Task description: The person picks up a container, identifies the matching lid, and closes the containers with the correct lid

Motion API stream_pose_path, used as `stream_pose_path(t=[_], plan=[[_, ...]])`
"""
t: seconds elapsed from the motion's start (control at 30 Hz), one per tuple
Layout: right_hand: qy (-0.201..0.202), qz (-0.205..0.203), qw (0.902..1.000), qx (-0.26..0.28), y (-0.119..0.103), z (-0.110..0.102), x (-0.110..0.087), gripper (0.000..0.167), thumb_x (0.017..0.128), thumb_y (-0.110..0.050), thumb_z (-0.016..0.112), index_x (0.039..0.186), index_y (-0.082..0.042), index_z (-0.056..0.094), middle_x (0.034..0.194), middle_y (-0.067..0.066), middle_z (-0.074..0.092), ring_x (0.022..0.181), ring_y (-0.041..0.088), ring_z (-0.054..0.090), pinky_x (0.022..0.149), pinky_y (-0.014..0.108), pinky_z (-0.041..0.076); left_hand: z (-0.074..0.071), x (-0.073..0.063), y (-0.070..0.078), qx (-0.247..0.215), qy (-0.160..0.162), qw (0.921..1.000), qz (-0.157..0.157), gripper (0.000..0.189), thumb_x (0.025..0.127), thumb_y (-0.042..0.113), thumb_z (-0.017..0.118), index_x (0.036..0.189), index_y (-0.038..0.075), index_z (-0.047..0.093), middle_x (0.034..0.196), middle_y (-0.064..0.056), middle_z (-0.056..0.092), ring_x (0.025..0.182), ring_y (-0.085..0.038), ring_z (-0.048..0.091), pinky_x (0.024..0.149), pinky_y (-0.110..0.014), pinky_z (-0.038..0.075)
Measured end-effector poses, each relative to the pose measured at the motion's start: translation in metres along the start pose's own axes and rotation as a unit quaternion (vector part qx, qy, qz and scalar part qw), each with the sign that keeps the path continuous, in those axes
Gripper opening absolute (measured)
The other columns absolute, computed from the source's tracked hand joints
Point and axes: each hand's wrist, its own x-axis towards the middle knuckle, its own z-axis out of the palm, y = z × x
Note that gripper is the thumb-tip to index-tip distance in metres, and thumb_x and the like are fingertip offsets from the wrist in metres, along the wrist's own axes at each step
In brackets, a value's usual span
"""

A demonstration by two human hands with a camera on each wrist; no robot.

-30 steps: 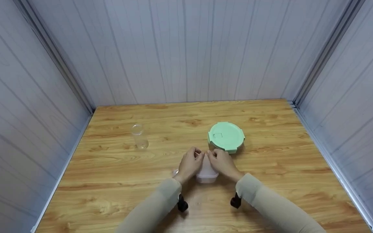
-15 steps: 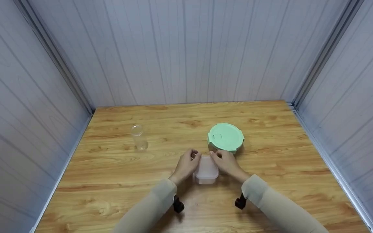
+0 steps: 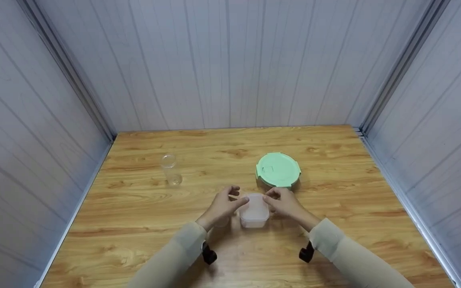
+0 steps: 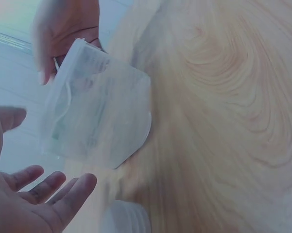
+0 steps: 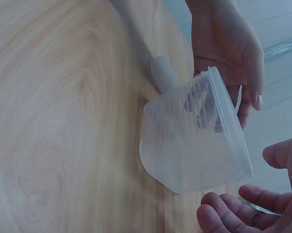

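A small translucent plastic box (image 3: 254, 210) with a pale lid on top stands upright on the table. My left hand (image 3: 221, 206) is at its left side, thumb stretched toward the lid's edge and fingers apart. On the other side, my right hand (image 3: 288, 206) has its fingers loosely bent near the lid's far right corner. In the left wrist view, a gap shows between the left fingers (image 4: 85, 187) and the box (image 4: 107, 107). The right wrist view likewise shows relaxed right fingers (image 5: 218, 208) beside the box (image 5: 189, 141), gripping nothing.
A small translucent ribbed piece, perhaps a cap (image 4: 128, 218), lies left of the box, partly hidden by my left arm in the head view. Behind the box sits a round container with a green lid (image 3: 278, 170). A clear cylindrical jar (image 3: 171, 170) stands farther left.
Both hands have moved apart from the lid's far edge, left hand leftward and right hand rightward. Their fingers have loosened, leaving more of the lid in sight. The box has barely shifted.
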Motion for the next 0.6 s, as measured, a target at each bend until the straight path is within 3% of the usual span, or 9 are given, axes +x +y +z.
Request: stream_pose_path(t=[0.2, 0.4, 0.6], plan=[[-0.021, -0.009, 0.9997, 0.002, 0.005, -0.001, -0.003, 0.027, 0.105, -0.018, 0.07, 0.118, 0.006, 0.071, 0.098, 0.012, 0.072, 0.076, 0.013, 0.065, 0.065, 0.025, 0.059, 0.0, -0.004, 0.002, -0.001, -0.028, 0.9996, -0.005, 0.084, 0.09, 0.026, 0.09, 0.155, -0.004, 0.046, 0.151, -0.028, 0.054, 0.131, -0.044, 0.058, 0.111, -0.059, 0.053], [-0.045, -0.026, 0.9987, -0.004, 0.01, -0.002, -0.007, 0.03, 0.103, -0.016, 0.07, 0.12, 0.008, 0.068, 0.095, 0.011, 0.072, 0.074, 0.01, 0.062, 0.063, 0.022, 0.055, 0.002, -0.007, -0.002, 0.001, -0.068, 0.9976, 0.016, 0.095, 0.084, 0.018, 0.095, 0.158, -0.006, 0.041, 0.148, -0.026, 0.056, 0.129, -0.042, 0.061, 0.109, -0.054, 0.057], [-0.045, -0.029, 0.9986, 0.002, 0.012, 0.0, -0.009, 0.029, 0.102, -0.015, 0.071, 0.119, 0.009, 0.068, 0.093, 0.012, 0.073, 0.073, 0.011, 0.065, 0.064, 0.024, 0.056, 0.003, -0.007, -0.006, 0.001, -0.077, 0.9965, 0.032, 0.093, 0.079, 0.009, 0.096, 0.155, -0.003, 0.045, 0.144, -0.021, 0.059, 0.125, -0.037, 0.064, 0.106, -0.05, 0.059]])
